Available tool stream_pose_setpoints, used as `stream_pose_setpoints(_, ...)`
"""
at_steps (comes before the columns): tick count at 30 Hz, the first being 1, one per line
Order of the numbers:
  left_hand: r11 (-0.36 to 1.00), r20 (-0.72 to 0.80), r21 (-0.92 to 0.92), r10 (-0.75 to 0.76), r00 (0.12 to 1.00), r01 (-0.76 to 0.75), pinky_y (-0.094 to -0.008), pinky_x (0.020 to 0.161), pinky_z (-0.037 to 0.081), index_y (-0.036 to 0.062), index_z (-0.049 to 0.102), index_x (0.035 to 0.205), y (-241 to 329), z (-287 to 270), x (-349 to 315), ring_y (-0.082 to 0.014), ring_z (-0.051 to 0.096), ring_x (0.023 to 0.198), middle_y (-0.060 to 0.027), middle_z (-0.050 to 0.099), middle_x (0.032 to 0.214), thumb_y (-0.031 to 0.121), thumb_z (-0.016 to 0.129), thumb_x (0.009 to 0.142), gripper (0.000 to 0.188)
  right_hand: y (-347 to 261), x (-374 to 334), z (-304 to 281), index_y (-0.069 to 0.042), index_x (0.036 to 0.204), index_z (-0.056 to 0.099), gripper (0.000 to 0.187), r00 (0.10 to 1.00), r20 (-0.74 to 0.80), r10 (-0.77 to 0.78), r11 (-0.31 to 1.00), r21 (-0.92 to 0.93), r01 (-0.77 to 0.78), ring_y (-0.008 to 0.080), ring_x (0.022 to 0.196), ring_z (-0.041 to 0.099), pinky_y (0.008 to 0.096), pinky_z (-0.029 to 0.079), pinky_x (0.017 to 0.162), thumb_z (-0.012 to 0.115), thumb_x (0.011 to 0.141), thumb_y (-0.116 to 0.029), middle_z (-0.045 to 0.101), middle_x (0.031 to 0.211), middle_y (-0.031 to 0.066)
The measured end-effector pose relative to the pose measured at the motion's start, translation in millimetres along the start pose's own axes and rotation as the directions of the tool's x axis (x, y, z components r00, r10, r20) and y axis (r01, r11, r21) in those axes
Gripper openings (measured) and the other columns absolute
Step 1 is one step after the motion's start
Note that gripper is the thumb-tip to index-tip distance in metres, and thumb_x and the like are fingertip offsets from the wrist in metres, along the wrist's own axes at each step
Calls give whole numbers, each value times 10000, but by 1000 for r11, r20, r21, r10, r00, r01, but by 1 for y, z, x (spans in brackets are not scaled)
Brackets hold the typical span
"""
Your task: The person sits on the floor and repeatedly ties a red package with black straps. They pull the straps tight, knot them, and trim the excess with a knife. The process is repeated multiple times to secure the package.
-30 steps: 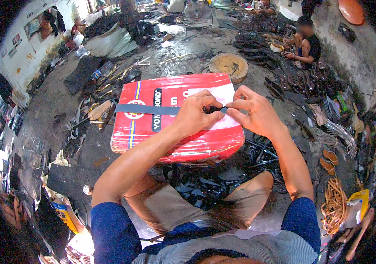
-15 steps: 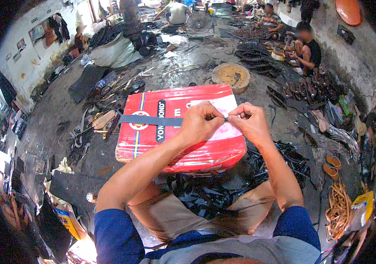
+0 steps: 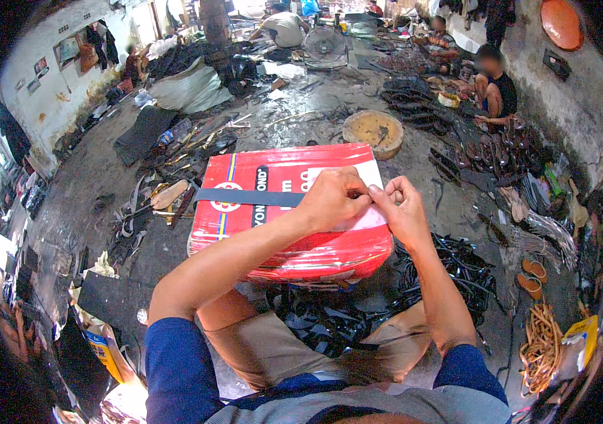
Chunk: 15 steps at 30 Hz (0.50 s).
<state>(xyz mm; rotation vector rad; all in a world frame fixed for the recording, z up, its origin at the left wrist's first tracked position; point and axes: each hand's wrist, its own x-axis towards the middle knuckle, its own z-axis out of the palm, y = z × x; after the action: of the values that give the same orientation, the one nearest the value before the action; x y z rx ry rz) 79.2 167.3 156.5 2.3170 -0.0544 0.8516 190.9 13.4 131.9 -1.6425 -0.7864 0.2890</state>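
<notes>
Dark strap (image 3: 248,197), long axis left to right atop the red box (image 3: 329,249), nearer the left hand (image 3: 333,198) than the right hand (image 3: 404,218); both pinched, contents hidden from me.

Both forearms (image 3: 248,256) slant inward to the hands (image 3: 335,200), fingers (image 3: 357,188) curled, nearly meeting.

The grey, finely striped shirt (image 3: 428,408) has short navy sleeves (image 3: 182,371) and a dark neckline (image 3: 347,413). Tan legwear (image 3: 248,348) ends around the knees (image 3: 225,311). Left hand (image 3: 335,200), right hand (image 3: 406,213) and both forearms (image 3: 241,263) are bare.
</notes>
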Motion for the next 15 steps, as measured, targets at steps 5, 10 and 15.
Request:
stream_pose_setpoints(5,978,-76,-206,-56,995,39,-337,638,536,1,759,830,0,18,-2,-208,682,703,-121,688,774,79,753,783,92,4,-4,-12,-136,867,521,232,991,112,76,967,234,-101,34,457,377,236,287,395,638,1007,-279,474,615,-70)
stream_pose_setpoints(10,963,-21,-242,-124,992,115,-286,666,524,7,724,775,1,25,4,-117,648,731,-59,684,781,62,758,815,76,11,-11,-12,-165,839,499,240,827,412,383,357,759,-544,25,371,300,196,211,298,631,1017,-256,364,555,-75)
stream_pose_setpoints(15,959,-61,-270,-112,992,92,-280,651,510,15,723,772,2,26,4,-113,643,734,-53,679,792,52,749,807,56,-20,-6,-20,-140,895,599,330,854,273,443,573,646,-505,66,401,401,202,324,339,605,1012,-448,470,584,-55)
